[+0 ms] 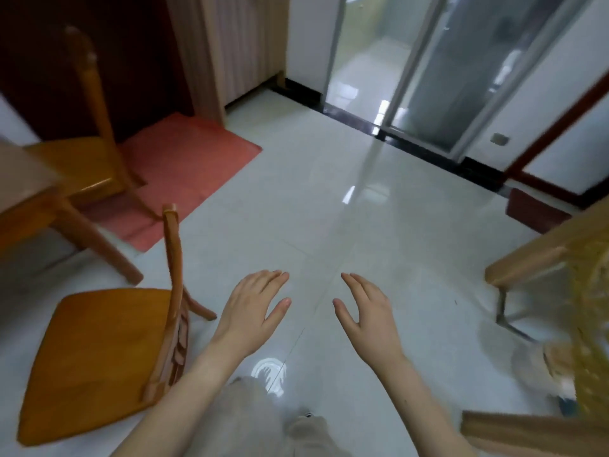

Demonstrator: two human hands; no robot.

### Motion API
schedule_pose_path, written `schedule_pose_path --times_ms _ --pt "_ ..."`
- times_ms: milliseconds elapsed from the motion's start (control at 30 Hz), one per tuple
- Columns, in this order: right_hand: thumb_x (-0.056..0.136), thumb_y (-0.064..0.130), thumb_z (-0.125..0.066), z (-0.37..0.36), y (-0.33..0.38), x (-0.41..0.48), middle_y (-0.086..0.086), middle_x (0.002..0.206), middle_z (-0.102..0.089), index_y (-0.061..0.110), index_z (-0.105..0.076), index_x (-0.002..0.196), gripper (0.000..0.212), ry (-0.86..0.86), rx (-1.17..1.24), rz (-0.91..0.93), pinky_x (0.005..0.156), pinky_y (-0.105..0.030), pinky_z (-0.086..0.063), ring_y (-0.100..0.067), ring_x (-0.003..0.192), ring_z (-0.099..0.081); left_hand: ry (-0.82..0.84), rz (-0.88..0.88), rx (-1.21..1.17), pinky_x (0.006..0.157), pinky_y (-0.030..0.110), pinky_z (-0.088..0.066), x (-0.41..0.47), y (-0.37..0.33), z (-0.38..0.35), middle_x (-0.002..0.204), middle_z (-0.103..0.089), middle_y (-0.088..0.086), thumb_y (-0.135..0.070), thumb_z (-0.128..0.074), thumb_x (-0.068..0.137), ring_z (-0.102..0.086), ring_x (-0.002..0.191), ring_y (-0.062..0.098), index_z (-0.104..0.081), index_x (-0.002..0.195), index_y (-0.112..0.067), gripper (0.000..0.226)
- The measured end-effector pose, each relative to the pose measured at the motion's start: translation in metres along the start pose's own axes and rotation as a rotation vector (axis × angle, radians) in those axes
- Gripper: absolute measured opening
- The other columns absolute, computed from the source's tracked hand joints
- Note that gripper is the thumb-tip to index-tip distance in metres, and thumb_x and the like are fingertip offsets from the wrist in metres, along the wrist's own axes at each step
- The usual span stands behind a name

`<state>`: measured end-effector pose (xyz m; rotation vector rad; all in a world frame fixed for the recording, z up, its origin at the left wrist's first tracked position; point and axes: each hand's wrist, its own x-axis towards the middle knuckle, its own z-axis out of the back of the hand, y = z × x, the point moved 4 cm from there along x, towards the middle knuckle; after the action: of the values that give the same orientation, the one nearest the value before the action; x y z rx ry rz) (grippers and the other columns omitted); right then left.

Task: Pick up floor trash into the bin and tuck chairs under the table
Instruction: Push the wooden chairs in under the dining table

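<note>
Two bare hands hover over the white tile floor (379, 225), palms down, both empty. Left hand (255, 308) has fingers loosely spread, thumb out to the right; right hand (369, 311) likewise, fingers slightly curved, thumb pointing left. Hands are apart, a gap of floor between them, touching nothing.

Near chair (99, 357) sits at lower left, orange wood seat, its backrest edge just left of the left forearm. It stands clear of the table (29, 189), not tucked. Far chair (82, 156) is at upper left, its seat next to the table corner, rear legs on the red mat (188, 166). Table shows only as a corner and one leg at the left edge.

No trash or bin can be made out; the view is blurred.

Right edge: a light wood bench (540, 255) with metal legs, something yellow and blurred on it. Far side: a glass sliding door (438, 77) with a black sill, a curtain (230, 44) to its left, dark wood panel further left. Grey trousers (263, 417) of the person show at the bottom centre.
</note>
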<state>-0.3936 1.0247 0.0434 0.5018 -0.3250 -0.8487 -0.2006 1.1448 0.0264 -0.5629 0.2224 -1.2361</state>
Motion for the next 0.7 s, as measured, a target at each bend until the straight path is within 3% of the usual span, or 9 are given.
schedule_pose_path --times_ms 267,433,700 --pt "0.093 0.055 -0.037 -0.060 0.036 0.114 0.003 0.143 -0.051 0.024 -0.047 0.142 0.059 0.237 0.039 0.294 0.112 -0.038 -0.032 -0.016 0.133 -0.043 -0.135 0.318 0.071 0.111 0.036 -0.031 0.011 0.058 0.018 0.141 -0.049 -0.006 -0.052 -0.030 0.096 -0.038 0.133 0.013 -0.047 0.139 -0.024 0.053" --pt "0.093 0.055 -0.037 -0.092 0.092 0.177 0.004 0.143 -0.050 0.023 -0.047 0.143 0.059 0.352 0.054 0.498 0.112 -0.036 -0.031 -0.015 0.134 -0.042 -0.256 0.480 0.126 0.113 0.028 -0.019 0.021 0.094 0.040 0.143 -0.047 -0.009 -0.051 -0.032 0.097 -0.034 0.136 0.011 -0.046 0.140 -0.027 0.051" --pt "0.094 0.046 -0.045 -0.147 0.188 0.223 0.000 0.136 -0.056 0.018 -0.052 0.138 0.053 0.543 0.125 0.924 0.108 -0.040 -0.039 -0.019 0.127 -0.049 -0.463 0.800 0.217 0.113 0.032 -0.022 -0.025 0.121 0.087 0.138 -0.052 -0.005 -0.050 -0.033 0.095 -0.040 0.132 0.015 -0.049 0.136 -0.023 0.051"
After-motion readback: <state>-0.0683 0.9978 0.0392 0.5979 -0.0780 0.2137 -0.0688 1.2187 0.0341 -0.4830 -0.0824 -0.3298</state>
